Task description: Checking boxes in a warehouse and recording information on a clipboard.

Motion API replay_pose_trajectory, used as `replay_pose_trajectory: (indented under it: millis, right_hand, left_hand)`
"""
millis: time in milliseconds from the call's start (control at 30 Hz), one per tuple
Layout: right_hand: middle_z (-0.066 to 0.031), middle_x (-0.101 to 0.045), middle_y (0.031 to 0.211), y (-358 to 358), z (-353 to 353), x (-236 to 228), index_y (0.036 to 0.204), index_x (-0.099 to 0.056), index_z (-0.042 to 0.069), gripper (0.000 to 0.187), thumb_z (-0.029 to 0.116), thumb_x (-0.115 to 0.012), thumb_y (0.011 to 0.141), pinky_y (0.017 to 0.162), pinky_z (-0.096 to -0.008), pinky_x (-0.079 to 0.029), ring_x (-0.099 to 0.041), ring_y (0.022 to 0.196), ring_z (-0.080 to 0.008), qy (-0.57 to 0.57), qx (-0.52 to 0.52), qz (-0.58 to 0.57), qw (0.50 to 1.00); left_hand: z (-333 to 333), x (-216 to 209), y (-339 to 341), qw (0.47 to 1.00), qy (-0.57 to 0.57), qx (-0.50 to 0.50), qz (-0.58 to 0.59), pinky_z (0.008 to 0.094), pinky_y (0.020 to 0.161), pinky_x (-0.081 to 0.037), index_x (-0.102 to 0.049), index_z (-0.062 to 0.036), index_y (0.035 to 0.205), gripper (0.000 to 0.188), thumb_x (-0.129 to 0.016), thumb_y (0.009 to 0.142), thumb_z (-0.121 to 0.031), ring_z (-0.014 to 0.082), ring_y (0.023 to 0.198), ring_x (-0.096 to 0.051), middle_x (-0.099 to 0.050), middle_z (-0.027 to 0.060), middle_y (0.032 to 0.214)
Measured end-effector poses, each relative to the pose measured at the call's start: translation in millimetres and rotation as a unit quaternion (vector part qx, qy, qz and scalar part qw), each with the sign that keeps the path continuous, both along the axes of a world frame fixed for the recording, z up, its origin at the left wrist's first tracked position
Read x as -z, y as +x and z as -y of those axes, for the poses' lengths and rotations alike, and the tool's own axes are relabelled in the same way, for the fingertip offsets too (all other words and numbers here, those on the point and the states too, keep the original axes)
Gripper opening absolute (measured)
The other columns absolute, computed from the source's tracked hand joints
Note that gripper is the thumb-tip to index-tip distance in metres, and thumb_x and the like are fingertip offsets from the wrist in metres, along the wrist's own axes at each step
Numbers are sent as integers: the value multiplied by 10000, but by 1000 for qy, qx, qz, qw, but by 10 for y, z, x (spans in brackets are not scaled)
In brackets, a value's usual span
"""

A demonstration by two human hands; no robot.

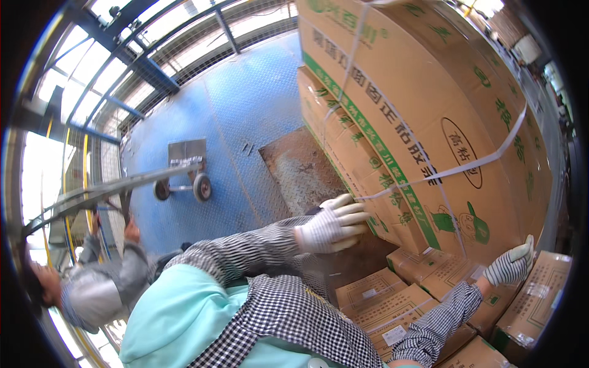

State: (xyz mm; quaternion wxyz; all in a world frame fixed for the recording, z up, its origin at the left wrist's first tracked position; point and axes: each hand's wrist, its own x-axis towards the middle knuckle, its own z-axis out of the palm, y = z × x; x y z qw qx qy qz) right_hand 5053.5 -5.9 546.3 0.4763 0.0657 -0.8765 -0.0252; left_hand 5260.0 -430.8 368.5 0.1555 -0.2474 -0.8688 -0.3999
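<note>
Matt paperboard beside textured metal and cloth.
The large carton (392, 119) is smooth, matt paperboard bound by a glossy plastic strap (496, 156); shiny clear tape (521, 338) lies on a smaller carton (541, 294). The floor (236, 104) is painted, raised-pattern metal, with a rough, rusty patch (299, 161). Matt knitted cloth covers the left hand (334, 227) and right hand (510, 265); the apron (288, 310) is woven cloth.

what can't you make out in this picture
In the head view:
Large carton: contents, hidden by its cardboard.
Left hand and right hand: palms, hidden behind their gloved backs.
Lowest small carton: partly cut off by the bottom edge.
Far-right background things: too small and blurred.
</note>
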Motion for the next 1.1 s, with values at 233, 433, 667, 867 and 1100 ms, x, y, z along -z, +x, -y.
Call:
replay_pose_trajectory:
  millis: [233, 433, 667, 867, 1100]
  right_hand:
    - [-156, -738, 1101, 457, -1, 87, 1079, -739, 1, 471, 322, -395, 1051, 902, -417, -553, -702, 999, -309, -3, 22, -10, 1000]
    - [-175, -734, 997, 196, 601, 494, 1073, -727, 48, 348, 290, -488, 1000, 831, -440, -549, -688, 895, -351, -13, 59, -14, 998]
    - [-189, -706, 1146, 262, 3210, 499, 1013, -736, -8, 400, 351, -570, 956, 964, -438, -515, -658, 1071, -338, -57, -41, -69, 995]
    - [-187, -642, 1298, -389, 6408, 637, 1139, -709, 11, 425, 383, -606, 962, 1060, -440, -449, -587, 1218, -334, -81, -117, 15, 990]
    - [-139, -539, 1444, -1214, 7699, 841, 1405, -547, 138, 592, 540, -511, 971, 1158, -628, -206, -396, 1410, -317, -47, 144, 57, 987]
  left_hand:
    - [1577, -45, 1650, 974, 12, -207, 89, 508, 979, -415, -651, -65, 1087, 378, -679, 714, -14, 358, 1109, -598, -650, 160, 1166]
    - [2549, 284, 2302, 907, -51, -396, 136, 524, 1160, -307, -684, -46, 1133, 235, -629, 905, -44, 323, 1267, -573, -668, 146, 1261]
    - [4700, 496, 2469, 902, -122, -392, 133, 535, 1181, -286, -667, -44, 1187, 249, -582, 958, -87, 331, 1321, -530, -642, 130, 1309]
    - [7522, 667, 2412, 925, -116, -349, 98, 513, 1152, -347, -670, -37, 1164, 235, -590, 951, -91, 318, 1273, -571, -672, 128, 1249]
    - [9813, -50, 1349, 953, -74, -283, 73, 487, 1101, -418, -684, -50, 1121, 198, -599, 964, -137, 299, 1196, -624, -695, 117, 1202]
